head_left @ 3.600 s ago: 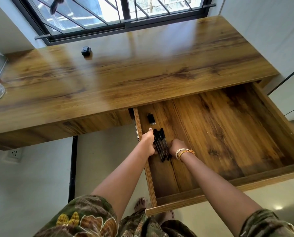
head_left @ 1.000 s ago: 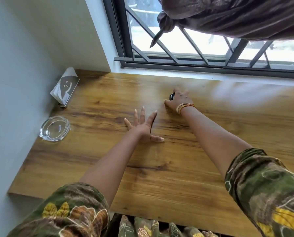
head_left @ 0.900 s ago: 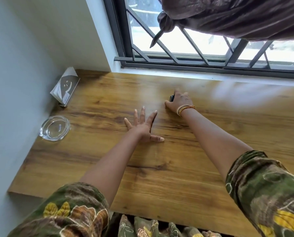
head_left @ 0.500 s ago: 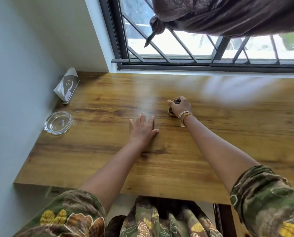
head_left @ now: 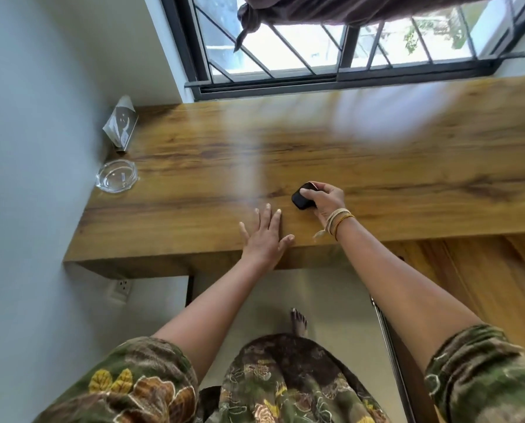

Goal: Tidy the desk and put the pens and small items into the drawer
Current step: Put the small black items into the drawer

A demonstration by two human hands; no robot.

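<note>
Gripping a small black case [head_left: 301, 199] in right hand [head_left: 327, 200], left hand [head_left: 266, 238] flat on wooden desk [head_left: 407, 166], barred window [head_left: 331, 47] behind.

The desk [head_left: 377, 166] is wood-grain board with a smooth, glossy finish that mirrors the window light. The drawer [head_left: 499, 285] shows the same brown grain, with a shiny metal rail [head_left: 389, 346] along its edge. The small black item [head_left: 301, 200] looks like smooth, slightly shiny plastic. The dish [head_left: 116, 176] is clear glass. The curtain [head_left: 346, 7] is dark cloth, the sleeves [head_left: 127, 386] printed cloth. The wall [head_left: 26, 148] is matt.
</note>
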